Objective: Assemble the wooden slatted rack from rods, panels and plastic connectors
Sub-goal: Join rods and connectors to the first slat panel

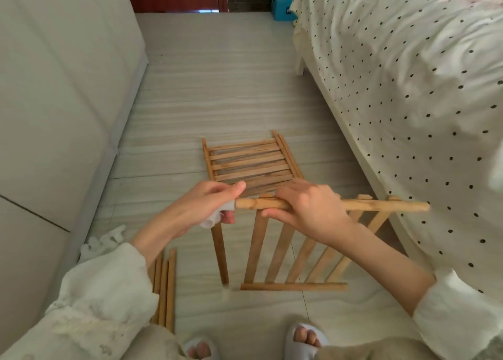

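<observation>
Above the pale floor (pixel 217 92), between a white cabinet (pixel 54 87) and a bed (pixel 394 73) with a dotted sheet, we see two hands working on one slatted panel (pixel 307 253). We see the left hand (pixel 201 209) curled around a white plastic connector (pixel 217 215) at the left end of the top rod (pixel 381 205), the thumb stretched over the joint. From this connector a vertical rod (pixel 220 256) goes down to the floor, and its lower end carries something white that we cannot identify clearly. The right hand (pixel 307 209) grips the top rod near its left part, fingers wrapped over it and thumb under it. This rod runs horizontally toward the bed, and the panel hangs below it, with its slats fanning down to a bottom rail (pixel 294 287) near the floor.

Behind the hands, a second slatted panel (pixel 250 160) lies flat on the floor, partly hidden by them. To the left, near the left sleeve (pixel 109 286), a bundle of loose rods (pixel 164 291) lies on the floor. Beside it, against the cabinet, we notice some white pieces (pixel 103 239), too blurred to tell. At the bottom edge, two feet in white slippers (pixel 306 338) are visible.
</observation>
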Tool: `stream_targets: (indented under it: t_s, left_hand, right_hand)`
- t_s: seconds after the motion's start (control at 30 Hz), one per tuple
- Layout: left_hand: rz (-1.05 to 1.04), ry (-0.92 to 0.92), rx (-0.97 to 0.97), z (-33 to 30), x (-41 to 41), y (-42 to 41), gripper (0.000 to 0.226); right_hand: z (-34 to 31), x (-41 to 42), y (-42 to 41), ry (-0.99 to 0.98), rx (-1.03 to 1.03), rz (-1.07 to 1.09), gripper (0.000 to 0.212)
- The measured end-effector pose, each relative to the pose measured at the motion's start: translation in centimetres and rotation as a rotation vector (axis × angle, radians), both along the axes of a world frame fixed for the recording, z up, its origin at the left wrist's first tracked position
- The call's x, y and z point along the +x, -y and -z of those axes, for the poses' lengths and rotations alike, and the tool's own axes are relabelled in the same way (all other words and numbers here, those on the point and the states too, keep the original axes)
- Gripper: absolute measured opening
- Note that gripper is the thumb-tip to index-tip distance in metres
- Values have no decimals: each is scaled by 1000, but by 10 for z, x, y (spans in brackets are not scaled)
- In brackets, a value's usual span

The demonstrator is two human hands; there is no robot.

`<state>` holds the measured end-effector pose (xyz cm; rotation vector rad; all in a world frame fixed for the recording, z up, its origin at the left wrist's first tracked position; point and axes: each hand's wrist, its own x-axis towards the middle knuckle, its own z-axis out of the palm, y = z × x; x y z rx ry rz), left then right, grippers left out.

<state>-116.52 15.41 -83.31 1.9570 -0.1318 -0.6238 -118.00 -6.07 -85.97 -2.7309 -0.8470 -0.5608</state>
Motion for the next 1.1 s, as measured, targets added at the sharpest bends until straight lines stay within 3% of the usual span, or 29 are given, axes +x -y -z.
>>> stream_targets:
  t_s: [0.1, 0.3, 0.47, 0.57, 0.67, 0.73, 0.83, 0.97, 1.1]
  left_hand:
    - [102, 112, 205, -17, -6, 5, 64]
    - [45, 334, 322, -1, -50, 13, 57]
    - [-16, 323, 381, 43, -79, 15, 61]
    - [-49, 303, 409, 62, -96, 15, 60]
    - [-73, 203, 372, 64, -93, 4, 59]
    - [-104, 147, 364, 62, -92, -1, 61]
    - [-224, 47, 333, 65, -88, 1, 63]
    - [-270, -130, 315, 67, -77, 8, 61]
    - [-298, -289, 267, 66, -71, 7, 53]
  right_hand:
    - [-10, -8, -1, 45, -13, 6, 50]
    - [-8, -38, -8, 53, -123, 18, 57]
    - [13, -61, -13, -395, -347, -6, 59]
    - [29, -71, -19, -367, -358, -104, 52]
    - [45, -74, -26, -194, -337, -104, 44]
    - [47, -73, -36, -193, -364, -104, 46]
    - [38, -69, -43, -339, -507, -133, 49]
    - [29, -62, -43, -785, -292, 41, 33]
    - [30, -60, -44, -730, -316, 54, 24]
